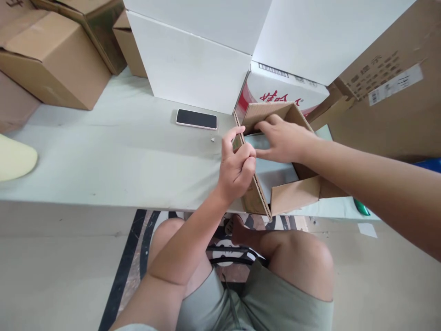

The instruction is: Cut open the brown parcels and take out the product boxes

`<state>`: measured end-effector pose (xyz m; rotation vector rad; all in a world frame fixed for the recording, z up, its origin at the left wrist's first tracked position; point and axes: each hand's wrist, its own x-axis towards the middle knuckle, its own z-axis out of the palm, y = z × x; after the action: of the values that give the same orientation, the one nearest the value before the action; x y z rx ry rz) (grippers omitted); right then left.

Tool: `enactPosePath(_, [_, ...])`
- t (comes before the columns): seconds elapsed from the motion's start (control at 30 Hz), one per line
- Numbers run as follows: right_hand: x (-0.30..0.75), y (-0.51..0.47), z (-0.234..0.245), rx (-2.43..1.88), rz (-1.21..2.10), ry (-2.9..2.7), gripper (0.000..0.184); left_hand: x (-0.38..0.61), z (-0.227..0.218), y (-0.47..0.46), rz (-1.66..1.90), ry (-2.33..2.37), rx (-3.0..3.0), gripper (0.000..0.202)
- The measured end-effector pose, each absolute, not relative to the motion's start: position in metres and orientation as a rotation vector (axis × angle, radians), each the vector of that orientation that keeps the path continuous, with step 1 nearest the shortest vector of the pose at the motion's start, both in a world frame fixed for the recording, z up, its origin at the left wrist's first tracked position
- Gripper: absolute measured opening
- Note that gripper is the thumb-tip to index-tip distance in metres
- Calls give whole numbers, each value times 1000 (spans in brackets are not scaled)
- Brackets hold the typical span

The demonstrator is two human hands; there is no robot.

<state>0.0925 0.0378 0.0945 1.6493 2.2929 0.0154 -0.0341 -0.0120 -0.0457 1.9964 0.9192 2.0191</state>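
Note:
An open cardboard box (295, 189) stands on the table with its flaps up. My left hand (237, 165) is closed over the upper edge of the box's left flap. Inside the box lies a flat-topped, pale bluish-white item (275, 174); its kind cannot be made out. My right hand (280, 138) reaches into the box above this item, thumb and fingers apart. Its fingertips are near the far inner wall and partly hidden, so I cannot tell whether they touch anything.
A phone (196, 119) lies on the pale table (103, 161). Large white boxes (193, 55) and a printed white carton (285, 87) stand behind. Brown cartons (58, 59) crowd the back left, and a big carton (389, 105) stands at right. A pale yellow object (15, 158) juts in at left.

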Motion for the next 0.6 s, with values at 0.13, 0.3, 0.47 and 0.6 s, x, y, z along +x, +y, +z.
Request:
enactPosePath(0.13, [92,38,93,1549,-132,2224,84,-31,-45,-11,2027,969,1999,41])
enactPosePath(0.3, [91,42,97,1378,-183,2223,76,-28,-44,-15,2037,1047,1968,44])
enactPosePath(0.47, [100,37,93,1331,23,2319,57,-26,-41,-24,1878,1169,1974,44])
enactPosePath(0.6, [105,30,98,1427,93,2375,47,-22,-37,-30,1861,1175,1996,45])
